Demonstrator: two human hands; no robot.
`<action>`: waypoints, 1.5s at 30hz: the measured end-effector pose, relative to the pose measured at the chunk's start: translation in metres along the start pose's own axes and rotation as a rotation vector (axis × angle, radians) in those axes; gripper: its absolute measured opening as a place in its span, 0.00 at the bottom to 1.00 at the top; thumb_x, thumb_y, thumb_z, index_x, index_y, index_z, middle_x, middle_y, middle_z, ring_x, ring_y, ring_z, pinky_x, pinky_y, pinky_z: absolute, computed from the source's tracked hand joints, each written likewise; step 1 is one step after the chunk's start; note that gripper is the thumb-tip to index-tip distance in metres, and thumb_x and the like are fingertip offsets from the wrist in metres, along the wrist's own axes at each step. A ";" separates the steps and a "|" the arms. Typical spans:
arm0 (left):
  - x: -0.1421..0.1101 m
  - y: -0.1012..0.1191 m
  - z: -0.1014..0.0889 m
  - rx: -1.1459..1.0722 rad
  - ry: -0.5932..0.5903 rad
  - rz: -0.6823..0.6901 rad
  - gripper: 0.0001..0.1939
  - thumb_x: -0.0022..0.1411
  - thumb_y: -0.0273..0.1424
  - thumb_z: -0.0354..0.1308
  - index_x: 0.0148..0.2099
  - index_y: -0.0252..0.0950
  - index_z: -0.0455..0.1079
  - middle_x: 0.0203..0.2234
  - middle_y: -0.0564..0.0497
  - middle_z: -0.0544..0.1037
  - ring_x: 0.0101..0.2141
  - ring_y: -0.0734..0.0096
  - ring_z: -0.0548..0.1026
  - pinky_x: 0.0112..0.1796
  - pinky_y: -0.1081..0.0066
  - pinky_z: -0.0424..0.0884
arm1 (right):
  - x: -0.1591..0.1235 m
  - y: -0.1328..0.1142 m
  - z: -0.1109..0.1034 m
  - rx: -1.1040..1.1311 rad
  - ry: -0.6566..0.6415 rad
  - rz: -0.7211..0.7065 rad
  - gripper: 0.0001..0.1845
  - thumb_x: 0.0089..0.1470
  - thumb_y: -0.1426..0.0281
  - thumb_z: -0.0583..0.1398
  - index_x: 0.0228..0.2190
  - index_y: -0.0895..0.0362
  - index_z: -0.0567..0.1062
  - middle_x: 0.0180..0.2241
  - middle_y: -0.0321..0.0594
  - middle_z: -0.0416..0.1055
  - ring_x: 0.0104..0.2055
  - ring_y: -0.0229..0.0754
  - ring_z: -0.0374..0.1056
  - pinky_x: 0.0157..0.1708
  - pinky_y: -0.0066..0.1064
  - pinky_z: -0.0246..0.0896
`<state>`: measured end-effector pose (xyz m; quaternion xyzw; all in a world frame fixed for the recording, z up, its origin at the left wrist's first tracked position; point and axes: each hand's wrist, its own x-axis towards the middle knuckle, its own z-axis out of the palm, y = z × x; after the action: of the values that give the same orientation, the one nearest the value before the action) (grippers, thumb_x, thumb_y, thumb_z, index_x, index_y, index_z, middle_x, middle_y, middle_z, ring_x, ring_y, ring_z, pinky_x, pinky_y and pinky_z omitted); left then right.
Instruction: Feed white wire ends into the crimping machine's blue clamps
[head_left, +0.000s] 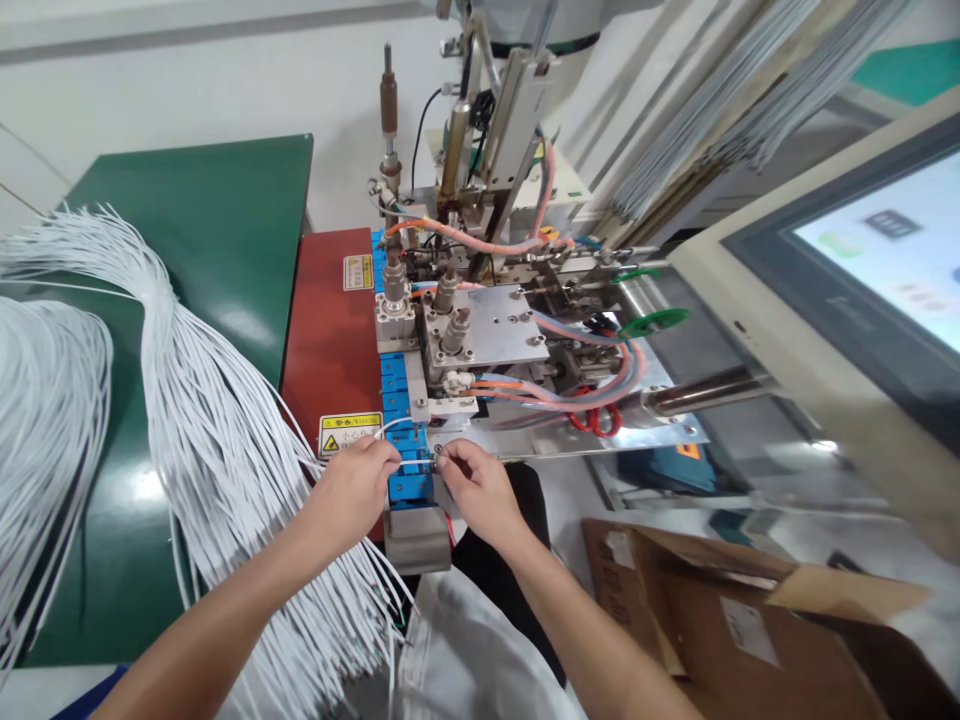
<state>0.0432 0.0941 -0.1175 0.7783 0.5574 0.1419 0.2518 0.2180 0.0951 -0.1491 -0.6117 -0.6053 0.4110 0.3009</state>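
A thin white wire (412, 462) stretches across the blue clamp blocks (411, 487) at the near end of the machine. My left hand (358, 488) is closed in a pinch on this wire, left of the blocks. On their other side, the fingertips of my right hand (480, 492) pinch at the wire's end; the tip itself is hidden. Another white wire (395, 424) curves into a block just beyond. Beside my left forearm lies a large bundle of white wires (202, 400), tied near its top.
A machine (487, 330) with metal plates and orange hoses stands ahead. The green table (217, 190) at left bears a second wire bundle (45, 430). A screen panel (885, 240) juts in at right, above an open cardboard box (720, 610). Warning labels (349, 433) mark the red surface (334, 340).
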 end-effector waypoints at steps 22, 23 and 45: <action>-0.004 0.014 -0.002 0.308 -0.042 -0.012 0.12 0.61 0.24 0.45 0.35 0.33 0.71 0.29 0.44 0.72 0.34 0.57 0.69 0.37 0.59 0.65 | 0.006 0.016 0.017 -0.095 0.081 -0.141 0.19 0.57 0.64 0.47 0.17 0.55 0.59 0.17 0.31 0.56 0.20 0.35 0.55 0.22 0.26 0.49; -0.004 0.014 -0.003 0.331 -0.024 -0.005 0.11 0.61 0.24 0.46 0.34 0.33 0.71 0.30 0.44 0.72 0.35 0.57 0.69 0.37 0.59 0.65 | 0.007 0.016 0.016 -0.078 0.081 -0.129 0.19 0.57 0.63 0.48 0.17 0.55 0.60 0.17 0.31 0.57 0.21 0.35 0.55 0.22 0.26 0.50; -0.031 0.010 -0.017 -0.218 -0.014 0.020 0.05 0.61 0.30 0.52 0.34 0.38 0.69 0.29 0.55 0.74 0.30 0.75 0.71 0.33 0.76 0.66 | -0.025 0.015 -0.011 0.619 0.067 -0.182 0.20 0.56 0.59 0.50 0.27 0.58 0.74 0.21 0.38 0.66 0.23 0.36 0.60 0.23 0.28 0.57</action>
<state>0.0321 0.0666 -0.0957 0.7528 0.5292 0.1986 0.3373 0.2368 0.0704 -0.1529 -0.4477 -0.4936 0.5264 0.5280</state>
